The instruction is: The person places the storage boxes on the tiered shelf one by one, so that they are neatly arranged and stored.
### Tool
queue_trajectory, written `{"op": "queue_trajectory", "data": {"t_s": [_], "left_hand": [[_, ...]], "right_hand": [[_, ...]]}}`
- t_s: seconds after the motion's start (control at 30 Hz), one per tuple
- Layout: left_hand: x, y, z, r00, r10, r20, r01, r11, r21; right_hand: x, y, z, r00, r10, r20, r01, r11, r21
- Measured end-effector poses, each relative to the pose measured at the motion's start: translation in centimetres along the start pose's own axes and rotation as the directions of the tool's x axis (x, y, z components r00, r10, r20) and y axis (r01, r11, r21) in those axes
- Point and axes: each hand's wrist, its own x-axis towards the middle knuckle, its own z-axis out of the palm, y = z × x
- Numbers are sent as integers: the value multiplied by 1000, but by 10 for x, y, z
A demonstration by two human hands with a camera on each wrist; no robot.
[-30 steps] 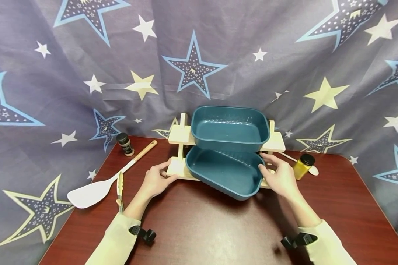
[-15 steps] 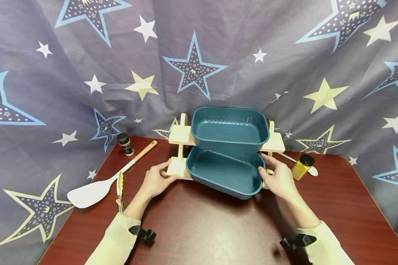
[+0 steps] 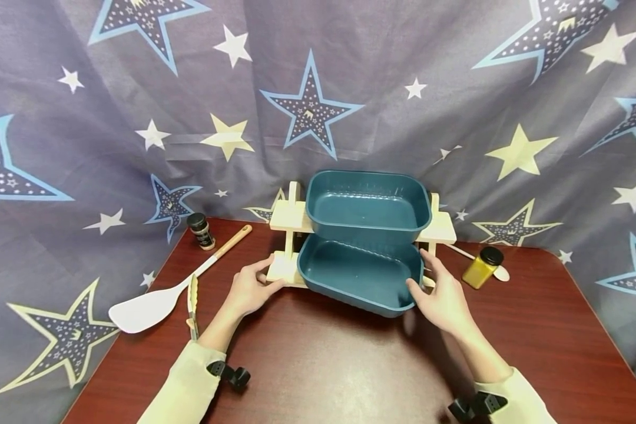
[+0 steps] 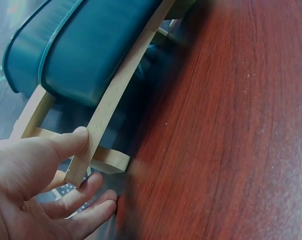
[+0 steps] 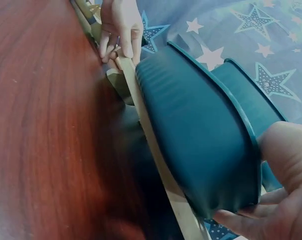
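Note:
A two-tier wooden rack [image 3: 283, 268] holds two deep teal rectangular trays. The upper tray [image 3: 368, 212] sits straight on the top shelf. On the lower shelf the lower tray [image 3: 357, 274] lies askew, its right front corner jutting out past the shelf edge. My left hand [image 3: 248, 288] pinches the left end of the lower shelf; in the left wrist view the thumb lies on the wooden slat [image 4: 111, 107], other fingers below. My right hand [image 3: 445, 297] holds the lower tray's right end, thumb at the rim, fingers along the far side. Those fingertips are partly hidden.
At left lie a white spatula [image 3: 145, 309] with a wooden handle and tongs [image 3: 192, 300], near a black-capped spice jar [image 3: 201, 231]. At right, a yellow jar [image 3: 479, 272] with a black lid stands by a white spoon [image 3: 501, 273]. A starry curtain [image 3: 307, 88] hangs behind the table.
The lower tray's right front corner has shifted slightly back toward the rack, and my right hand has moved a little left with it. My left hand stays in place.

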Motion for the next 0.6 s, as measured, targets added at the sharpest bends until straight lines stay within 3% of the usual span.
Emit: {"op": "queue_trajectory", "data": {"t_s": [0.27,0.6], "left_hand": [[0,-3,-1,1000,-16,-1,16,1000,5],[-1,-1,0,1000,0,-2,0,1000,3]], "right_hand": [[2,-3,3,999,4,44,-3,1000,-9],[-5,-6,4,999,49,-2,-49,997,53]]}}
